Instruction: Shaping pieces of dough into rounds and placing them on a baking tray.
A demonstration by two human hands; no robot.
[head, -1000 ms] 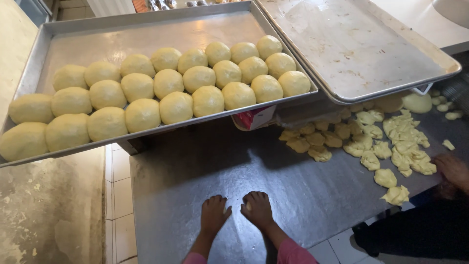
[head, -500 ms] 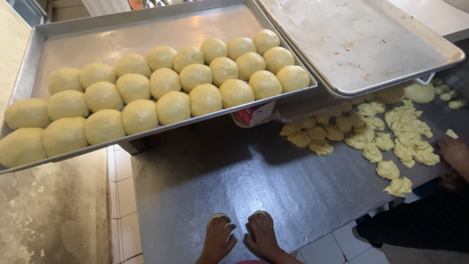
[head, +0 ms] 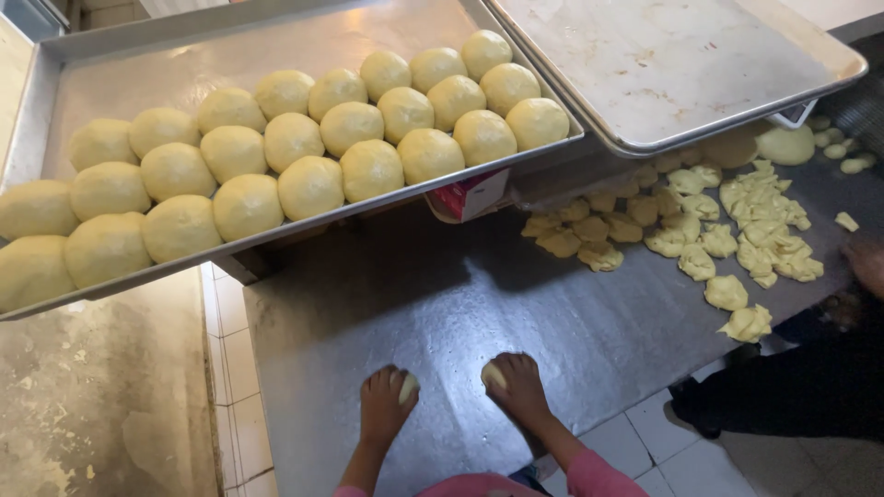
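Head view, looking down:

Left hand (head: 385, 403) cupped palm-down over a small pale dough piece (head: 408, 387), fingers curled loosely round it, only a sliver of dough showing at the thumb side. Right hand (head: 517, 387) cupped likewise over a second dough piece (head: 494, 374), its pale edge peeping out on the inner side. Both pieces pressed between palm and the dark metal table (head: 442, 304), near its front edge, the two hands just beside each other but apart. Wrists low, forearms rising from pink sleeves (head: 589, 474) at the bottom of the frame.

Judged from colour and shape: soft, light, yielding dough, probably slightly tacky; easily flattened or torn under a hard press. Best held under a hollow palm with gentle fingertip contact round the sides, not pinched.

Further back, a large metal tray (head: 55, 64) jutting out over the table's far edge, filled with rows of smooth rounded dough balls (head: 371, 168). Beside it an empty, floured tray (head: 681, 64). On the table to the right, a scatter of rough cut dough portions (head: 727, 230), well apart from the hands. At the right edge, part of another person's hand (head: 867, 262) and dark clothing, blurred. Tiled floor (head: 230, 387) visible to the left of the table.
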